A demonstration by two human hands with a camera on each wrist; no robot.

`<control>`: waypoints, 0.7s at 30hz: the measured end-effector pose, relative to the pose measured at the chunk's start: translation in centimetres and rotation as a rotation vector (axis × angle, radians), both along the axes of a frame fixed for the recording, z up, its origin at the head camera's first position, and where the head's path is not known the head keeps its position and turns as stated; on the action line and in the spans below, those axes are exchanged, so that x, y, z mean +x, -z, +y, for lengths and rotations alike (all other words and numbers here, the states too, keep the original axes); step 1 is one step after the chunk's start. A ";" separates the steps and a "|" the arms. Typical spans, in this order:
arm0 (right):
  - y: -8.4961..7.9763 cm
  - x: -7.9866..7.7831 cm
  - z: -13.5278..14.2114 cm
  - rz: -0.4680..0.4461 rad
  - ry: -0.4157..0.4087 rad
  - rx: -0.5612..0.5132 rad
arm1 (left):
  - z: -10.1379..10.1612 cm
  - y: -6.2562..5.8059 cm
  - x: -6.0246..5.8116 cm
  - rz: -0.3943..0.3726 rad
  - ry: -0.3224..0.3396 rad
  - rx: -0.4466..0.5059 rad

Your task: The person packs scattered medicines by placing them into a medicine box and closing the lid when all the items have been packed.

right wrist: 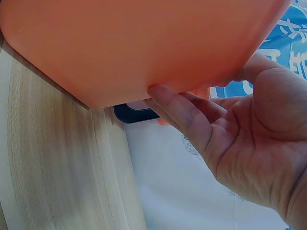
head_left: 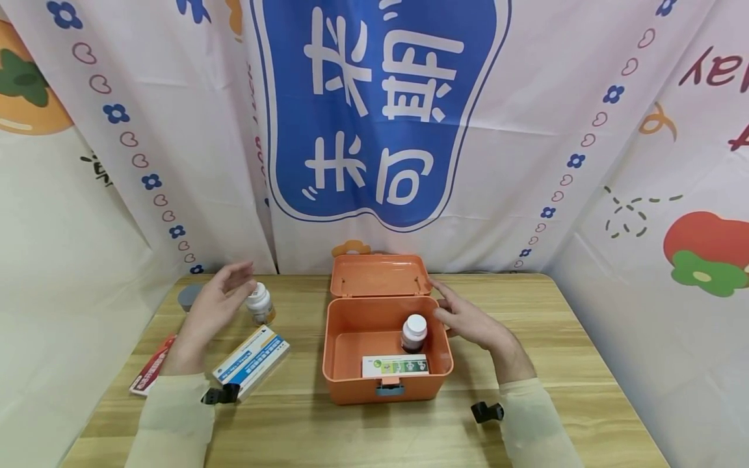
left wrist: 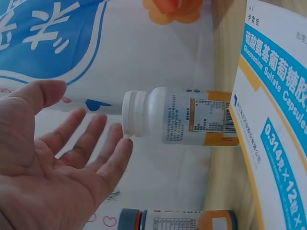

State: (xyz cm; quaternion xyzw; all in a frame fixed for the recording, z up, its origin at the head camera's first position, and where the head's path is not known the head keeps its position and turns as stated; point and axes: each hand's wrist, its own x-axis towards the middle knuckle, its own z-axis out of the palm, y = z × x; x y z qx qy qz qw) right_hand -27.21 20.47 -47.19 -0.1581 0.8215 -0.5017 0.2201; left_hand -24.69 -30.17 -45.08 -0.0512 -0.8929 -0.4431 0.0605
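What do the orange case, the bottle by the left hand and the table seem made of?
Case: probably moulded plastic, smooth with a soft sheen; even colour, rounded corners.
Bottle: likely plastic, smooth and opaque white, judging by its gentle sheen.
Table: wood or wood-look laminate, low sheen; grain shows, but I can't tell which.

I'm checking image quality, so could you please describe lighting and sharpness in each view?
Head: soft, even light, fine print on the blue-white box unreadable; left wrist: sideways picture, that box's large lettering clear, small print on the white bottle blurred; right wrist: tilted, no strong glare on the orange case, soft shading on the table.
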 end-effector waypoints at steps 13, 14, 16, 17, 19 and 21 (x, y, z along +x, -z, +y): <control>0.3 -0.2 0.2 0.010 -0.014 -0.009 | -0.3 1.3 -0.5 -0.207 -0.014 0.045; 0.3 -0.1 0.2 0.009 -0.011 -0.008 | -0.4 1.4 -0.6 -0.215 -0.014 0.042; 0.2 -0.1 0.1 0.004 -0.004 -0.007 | -0.4 1.6 -0.7 -0.232 -0.016 0.039; 0.2 -0.1 0.1 0.002 -0.002 -0.008 | -0.4 1.7 -0.7 -0.240 -0.016 0.035; 0.2 -0.1 0.1 0.001 -0.002 -0.009 | -0.5 1.8 -0.8 -0.251 -0.014 0.030; 0.2 -0.1 0.2 -0.001 -0.007 -0.012 | -0.5 2.0 -0.8 -0.261 -0.014 0.028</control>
